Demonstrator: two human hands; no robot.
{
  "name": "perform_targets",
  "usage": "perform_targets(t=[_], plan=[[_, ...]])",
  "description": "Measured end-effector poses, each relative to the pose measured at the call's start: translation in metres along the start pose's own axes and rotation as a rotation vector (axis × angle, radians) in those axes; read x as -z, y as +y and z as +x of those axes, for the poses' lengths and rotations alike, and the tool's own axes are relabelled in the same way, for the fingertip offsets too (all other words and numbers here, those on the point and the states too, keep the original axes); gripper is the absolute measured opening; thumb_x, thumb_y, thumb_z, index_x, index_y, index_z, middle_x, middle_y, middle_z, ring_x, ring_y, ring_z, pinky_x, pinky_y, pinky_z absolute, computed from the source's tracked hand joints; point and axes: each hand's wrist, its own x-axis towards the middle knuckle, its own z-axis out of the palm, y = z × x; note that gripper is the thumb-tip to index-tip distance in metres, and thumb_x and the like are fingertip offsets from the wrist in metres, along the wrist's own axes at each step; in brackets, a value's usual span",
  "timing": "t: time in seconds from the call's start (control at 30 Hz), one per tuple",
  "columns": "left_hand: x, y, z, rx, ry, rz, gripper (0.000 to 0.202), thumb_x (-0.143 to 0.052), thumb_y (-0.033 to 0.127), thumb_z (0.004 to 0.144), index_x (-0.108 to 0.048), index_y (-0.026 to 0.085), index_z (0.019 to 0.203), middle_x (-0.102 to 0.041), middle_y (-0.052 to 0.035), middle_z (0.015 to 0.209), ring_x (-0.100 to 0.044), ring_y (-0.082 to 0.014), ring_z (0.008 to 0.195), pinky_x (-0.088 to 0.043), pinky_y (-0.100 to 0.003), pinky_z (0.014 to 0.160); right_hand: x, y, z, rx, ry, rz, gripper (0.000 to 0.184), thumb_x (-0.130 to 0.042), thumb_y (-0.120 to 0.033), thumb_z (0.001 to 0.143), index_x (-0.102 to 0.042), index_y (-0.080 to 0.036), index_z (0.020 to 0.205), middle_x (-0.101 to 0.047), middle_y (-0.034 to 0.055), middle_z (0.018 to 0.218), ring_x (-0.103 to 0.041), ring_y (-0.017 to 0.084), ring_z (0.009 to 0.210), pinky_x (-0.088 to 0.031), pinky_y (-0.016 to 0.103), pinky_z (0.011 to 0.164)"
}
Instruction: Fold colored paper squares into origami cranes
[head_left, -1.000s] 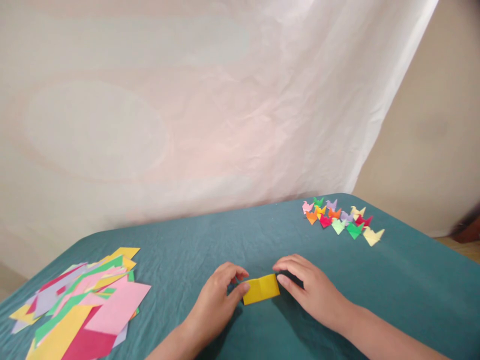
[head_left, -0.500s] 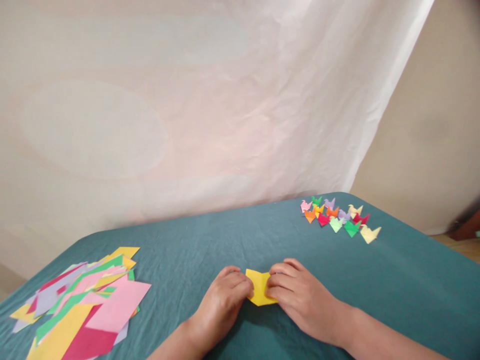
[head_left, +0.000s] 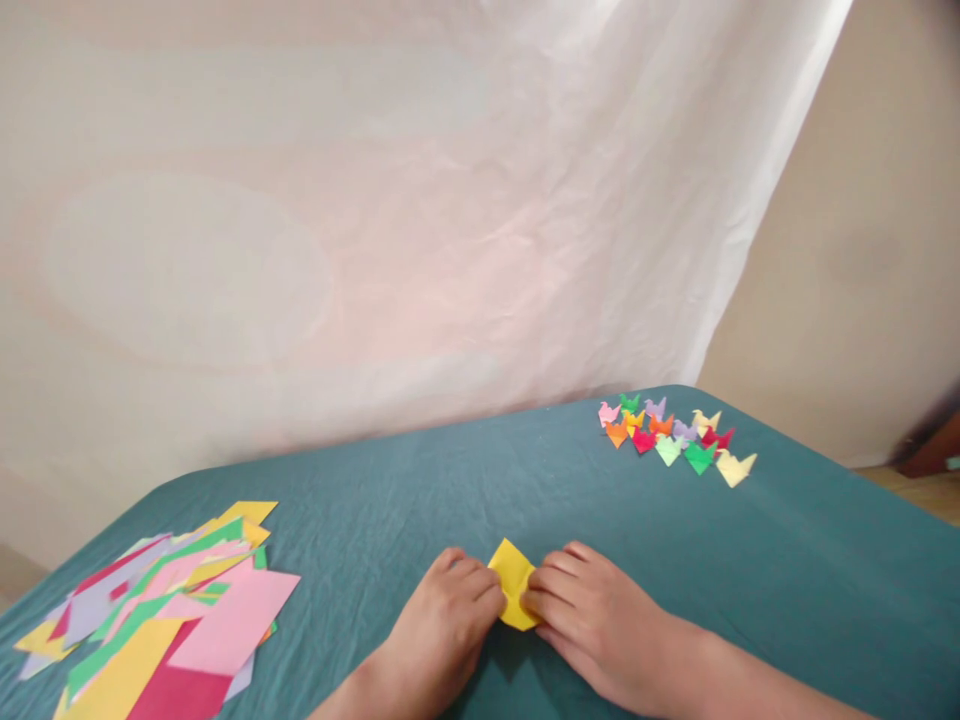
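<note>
Between my two hands, near the front of the table, is a small folded piece of yellow paper [head_left: 513, 582]. My left hand [head_left: 456, 612] is closed on its left edge, fingers curled. On the opposite side, my right hand [head_left: 589, 618] pinches the right edge with bent fingers. A pointed corner of the paper sticks up at the top, and its lower edge shows below the fingertips. Both thumbs are largely hidden.
Several coloured loose paper sheets [head_left: 238, 620] lie in a spread pile on the left. At the back right stand rows of small folded paper birds [head_left: 669, 447]. A teal cloth [head_left: 360, 520] covers the table, and a pale sheet [head_left: 420, 250] hangs behind it.
The yellow paper's outline has gone from a wide shape with a notched top to a narrower one with a single upper point. My hands have moved slightly closer together and lower.
</note>
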Motion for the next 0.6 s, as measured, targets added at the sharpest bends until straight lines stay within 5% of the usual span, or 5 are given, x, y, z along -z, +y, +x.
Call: perform_targets(t=[0.3,0.6], plan=[[-0.008,-0.001,-0.017,0.241,0.182,-0.229,0.013,-0.052,0.014,0.085,-0.062,0.021,0.082,-0.066,-0.0033,0.093,-0.058,-0.0185,0.089,-0.044,-0.033,0.080,-0.015,0.007,-0.001,-0.138,0.066,0.122,0.013,-0.050,-0.020,0.092,-0.062,-0.020,0.089,-0.062,0.0016,0.087,-0.053,0.016,0.086,-0.039,0.030,0.080],[-0.004,-0.002,-0.014,0.430,0.171,-0.292,0.011,-0.057,0.020,0.083,-0.060,0.020,0.073,-0.063,-0.0021,0.081,-0.057,-0.0179,0.081,-0.041,-0.031,0.076,-0.017,0.011,0.000,-0.348,0.091,0.254,0.013,-0.056,-0.021,0.089,-0.062,-0.019,0.077,-0.060,0.0001,0.079,-0.053,0.014,0.078,-0.038,0.025,0.070]])
